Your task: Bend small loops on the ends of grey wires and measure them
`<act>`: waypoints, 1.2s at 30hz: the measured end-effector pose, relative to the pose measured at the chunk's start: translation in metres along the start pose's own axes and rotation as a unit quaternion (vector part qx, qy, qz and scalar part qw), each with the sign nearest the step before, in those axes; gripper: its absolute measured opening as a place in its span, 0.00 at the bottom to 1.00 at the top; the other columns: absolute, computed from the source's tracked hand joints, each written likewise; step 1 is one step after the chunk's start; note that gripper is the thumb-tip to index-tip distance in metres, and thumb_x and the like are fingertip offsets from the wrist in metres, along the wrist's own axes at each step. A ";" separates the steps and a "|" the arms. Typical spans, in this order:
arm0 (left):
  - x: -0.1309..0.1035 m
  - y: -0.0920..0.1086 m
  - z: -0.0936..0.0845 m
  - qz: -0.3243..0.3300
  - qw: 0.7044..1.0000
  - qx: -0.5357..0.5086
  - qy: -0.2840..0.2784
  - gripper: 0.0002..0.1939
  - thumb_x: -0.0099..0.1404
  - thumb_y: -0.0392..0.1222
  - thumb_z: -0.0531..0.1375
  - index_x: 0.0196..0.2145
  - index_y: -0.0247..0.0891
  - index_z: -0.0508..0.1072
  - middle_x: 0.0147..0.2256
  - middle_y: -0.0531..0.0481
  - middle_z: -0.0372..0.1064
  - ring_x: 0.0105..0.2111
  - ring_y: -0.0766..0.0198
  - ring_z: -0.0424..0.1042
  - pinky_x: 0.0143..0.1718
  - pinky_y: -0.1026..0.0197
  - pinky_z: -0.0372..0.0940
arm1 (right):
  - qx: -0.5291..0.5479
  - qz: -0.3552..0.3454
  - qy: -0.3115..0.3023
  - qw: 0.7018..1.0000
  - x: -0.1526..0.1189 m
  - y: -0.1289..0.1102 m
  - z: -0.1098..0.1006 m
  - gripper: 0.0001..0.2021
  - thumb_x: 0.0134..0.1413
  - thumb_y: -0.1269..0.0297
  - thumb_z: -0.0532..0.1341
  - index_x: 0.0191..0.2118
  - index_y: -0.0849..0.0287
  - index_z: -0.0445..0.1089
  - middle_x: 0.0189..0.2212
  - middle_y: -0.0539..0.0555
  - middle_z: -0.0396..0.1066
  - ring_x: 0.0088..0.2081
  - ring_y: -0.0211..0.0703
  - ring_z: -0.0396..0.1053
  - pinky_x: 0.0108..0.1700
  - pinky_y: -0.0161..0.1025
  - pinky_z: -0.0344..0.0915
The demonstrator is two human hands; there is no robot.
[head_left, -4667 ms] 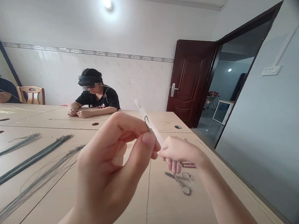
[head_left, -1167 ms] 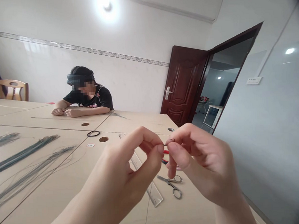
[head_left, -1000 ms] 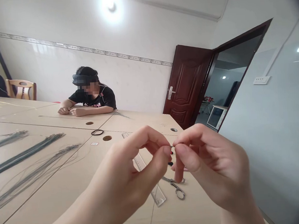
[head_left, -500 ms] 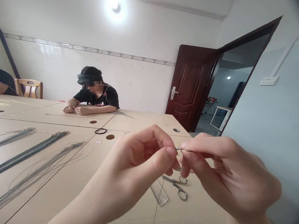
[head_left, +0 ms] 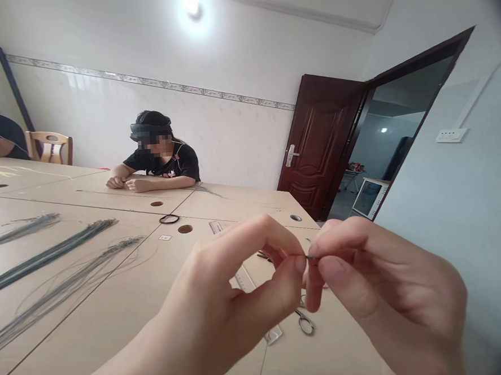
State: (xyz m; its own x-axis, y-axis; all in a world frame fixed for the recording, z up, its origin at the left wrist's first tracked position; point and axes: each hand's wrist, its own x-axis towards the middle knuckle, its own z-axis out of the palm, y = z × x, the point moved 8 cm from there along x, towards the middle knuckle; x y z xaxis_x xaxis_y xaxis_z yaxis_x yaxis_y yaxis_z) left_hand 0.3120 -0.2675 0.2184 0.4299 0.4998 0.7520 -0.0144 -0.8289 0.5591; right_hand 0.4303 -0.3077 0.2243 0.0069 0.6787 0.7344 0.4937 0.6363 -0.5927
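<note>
My left hand (head_left: 241, 307) pinches a short piece of thin dark strand (head_left: 311, 257) between thumb and forefinger. From the other side, the fingertips of my right hand (head_left: 397, 297) are closed on the same strand, so only a tiny length shows between the hands. Whether it is wire or thread I cannot make out. Under my hands lies a clear ruler (head_left: 275, 335), mostly covered by my left hand. Beside it a pair of scissors (head_left: 306, 324) rests on the table, with its blades hidden.
Several bundles of grey strands (head_left: 53, 253) lie on the wooden table (head_left: 127, 319) at the left. A black ring (head_left: 168, 219) and a small label (head_left: 165, 238) sit near a round table hole (head_left: 185, 229). Across the table sits a person (head_left: 164, 159); another is at the far left.
Both hands have shifted slightly right and down with the strand. My right thumb has drawn back a little from its forefinger. More of the ruler shows, less of the scissors.
</note>
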 end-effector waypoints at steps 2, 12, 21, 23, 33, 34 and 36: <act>-0.001 -0.001 0.001 -0.007 1.000 -0.006 -0.007 0.06 0.64 0.32 0.56 0.31 0.43 0.66 0.25 0.60 0.67 0.26 0.73 0.66 0.23 0.74 0.62 | -0.007 -0.024 -0.001 1.000 0.001 -0.003 0.000 0.07 0.58 0.68 0.57 0.30 0.52 0.70 0.19 0.46 0.67 0.22 0.36 0.67 0.22 0.34 0.62; 0.000 0.001 0.002 -0.033 0.994 -0.102 -0.030 0.06 0.64 0.32 0.55 0.32 0.41 0.68 0.27 0.58 0.68 0.27 0.72 0.68 0.25 0.73 0.66 | -0.069 -0.098 -0.031 0.992 0.002 -0.011 0.001 0.09 0.55 0.77 0.58 0.35 0.53 0.65 0.25 0.45 0.67 0.25 0.34 0.65 0.23 0.33 0.60; -0.001 0.002 -0.002 -0.013 0.997 -0.077 -0.003 0.08 0.62 0.28 0.54 0.30 0.41 0.67 0.25 0.59 0.67 0.27 0.73 0.68 0.25 0.72 0.65 | -0.032 -0.058 -0.011 0.998 0.000 -0.005 -0.004 0.06 0.61 0.61 0.56 0.41 0.51 0.67 0.29 0.50 0.70 0.27 0.38 0.71 0.26 0.35 0.68; -0.002 0.004 -0.002 -0.001 0.999 -0.052 0.003 0.08 0.62 0.28 0.55 0.31 0.41 0.67 0.25 0.59 0.68 0.26 0.73 0.68 0.26 0.72 0.64 | 0.018 0.016 -0.026 0.999 0.000 0.002 -0.002 0.12 0.61 0.53 0.54 0.39 0.53 0.70 0.27 0.50 0.70 0.24 0.38 0.71 0.25 0.35 0.68; 0.002 0.007 0.002 0.043 0.999 0.018 -0.004 0.11 0.56 0.23 0.57 0.28 0.40 0.68 0.26 0.60 0.68 0.25 0.75 0.67 0.26 0.72 0.63 | 0.065 0.079 -0.075 0.992 0.002 0.013 0.006 0.12 0.60 0.58 0.56 0.28 0.56 0.68 0.17 0.48 0.68 0.19 0.37 0.69 0.23 0.34 0.68; 0.001 0.007 0.002 0.042 0.999 0.013 -0.006 0.11 0.57 0.23 0.57 0.29 0.40 0.68 0.26 0.60 0.68 0.25 0.75 0.67 0.26 0.72 0.63 | 0.064 0.088 -0.063 0.992 0.001 0.013 0.006 0.12 0.59 0.58 0.57 0.27 0.56 0.68 0.17 0.48 0.67 0.19 0.37 0.69 0.23 0.34 0.68; 0.001 0.006 0.003 0.037 0.999 0.003 -0.012 0.11 0.57 0.23 0.57 0.29 0.40 0.67 0.25 0.61 0.68 0.25 0.75 0.67 0.25 0.72 0.62 | 0.060 0.104 -0.036 0.992 -0.001 0.013 0.004 0.11 0.57 0.58 0.58 0.26 0.56 0.69 0.17 0.48 0.67 0.19 0.37 0.68 0.23 0.35 0.68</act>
State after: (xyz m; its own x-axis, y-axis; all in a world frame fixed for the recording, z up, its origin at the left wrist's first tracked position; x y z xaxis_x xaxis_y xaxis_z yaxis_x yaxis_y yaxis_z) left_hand 0.3145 -0.2729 0.2215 0.4495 0.4311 0.7824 -0.0422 -0.8646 0.5007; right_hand 0.4332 -0.2985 0.2148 0.0344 0.8214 0.5694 0.3808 0.5160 -0.7673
